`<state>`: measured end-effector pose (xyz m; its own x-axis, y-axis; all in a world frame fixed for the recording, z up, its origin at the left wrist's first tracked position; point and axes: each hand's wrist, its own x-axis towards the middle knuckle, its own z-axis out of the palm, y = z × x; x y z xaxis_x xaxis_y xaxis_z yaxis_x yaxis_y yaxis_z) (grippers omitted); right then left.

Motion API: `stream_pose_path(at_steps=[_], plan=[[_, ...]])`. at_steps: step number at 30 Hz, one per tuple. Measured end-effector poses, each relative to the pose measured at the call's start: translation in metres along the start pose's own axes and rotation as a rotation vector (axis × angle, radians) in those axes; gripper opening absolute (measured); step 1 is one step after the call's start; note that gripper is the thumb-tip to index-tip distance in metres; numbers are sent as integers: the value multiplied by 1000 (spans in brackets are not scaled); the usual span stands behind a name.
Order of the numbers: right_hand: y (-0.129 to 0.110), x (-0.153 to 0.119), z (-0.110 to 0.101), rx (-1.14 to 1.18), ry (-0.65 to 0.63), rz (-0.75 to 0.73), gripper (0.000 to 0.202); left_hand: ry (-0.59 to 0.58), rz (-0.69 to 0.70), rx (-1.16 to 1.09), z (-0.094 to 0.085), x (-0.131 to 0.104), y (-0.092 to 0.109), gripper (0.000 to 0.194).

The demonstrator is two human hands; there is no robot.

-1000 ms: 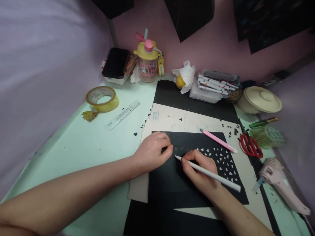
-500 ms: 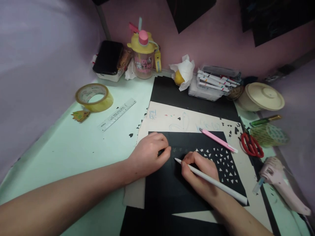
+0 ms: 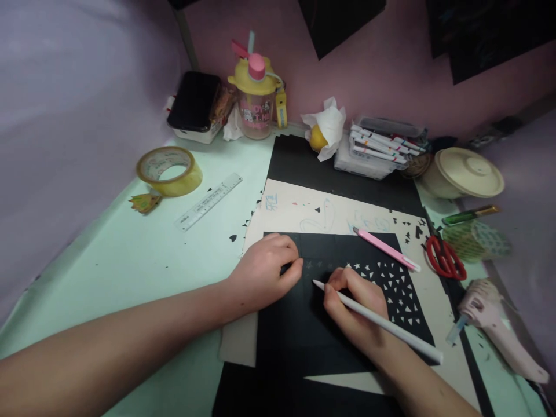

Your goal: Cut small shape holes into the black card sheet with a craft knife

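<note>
My right hand [image 3: 356,298] grips a slim white pen [image 3: 386,327], its point at the surface of a black paper sheet [image 3: 299,341]. Faint star outlines show just above the pen point. Small cut-out stars and triangles cover the sheet's right part, where pale paper shows through. My left hand [image 3: 269,266] rests on the sheet's upper left with its fingers curled in; whether anything is inside them is hidden. A pink craft knife [image 3: 386,249] lies across the sheet's upper right corner.
Red-handled scissors [image 3: 445,258] and a glue gun [image 3: 489,324] lie at the right. To the left are a tape roll [image 3: 178,182] and a clear ruler [image 3: 209,201]. Along the back stand a drink bottle [image 3: 256,110], a box of markers [image 3: 377,150] and a lidded bowl [image 3: 467,174].
The pen point and my right hand have shifted slightly to the right over the black paper. My left hand keeps its curled pose on the sheet. The view has moved a little.
</note>
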<state>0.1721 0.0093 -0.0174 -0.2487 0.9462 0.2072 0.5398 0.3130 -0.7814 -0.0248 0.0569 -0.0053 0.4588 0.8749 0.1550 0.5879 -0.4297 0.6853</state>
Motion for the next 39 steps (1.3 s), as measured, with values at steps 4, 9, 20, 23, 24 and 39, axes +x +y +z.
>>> stream_pose_path(at_steps=[4,9,20,23,24,39], plan=[[0,1,1,3,21,4,20,3,6,-4,0,0,0,22],[-1,1,2,48,30,-9,19,7,15,2,1,1,-1,22],[-2,1,0,30,2,-15,16,12,17,8,1,0,-1,22],[-1,1,0,25,3,-13,17,15,19,4,1,1,-1,22],[-1,1,0,20,4,-12,17,16,18,3,1,0,-1,22],[0,1,1,27,40,-11,21,6,16,9,1,0,-1,22]])
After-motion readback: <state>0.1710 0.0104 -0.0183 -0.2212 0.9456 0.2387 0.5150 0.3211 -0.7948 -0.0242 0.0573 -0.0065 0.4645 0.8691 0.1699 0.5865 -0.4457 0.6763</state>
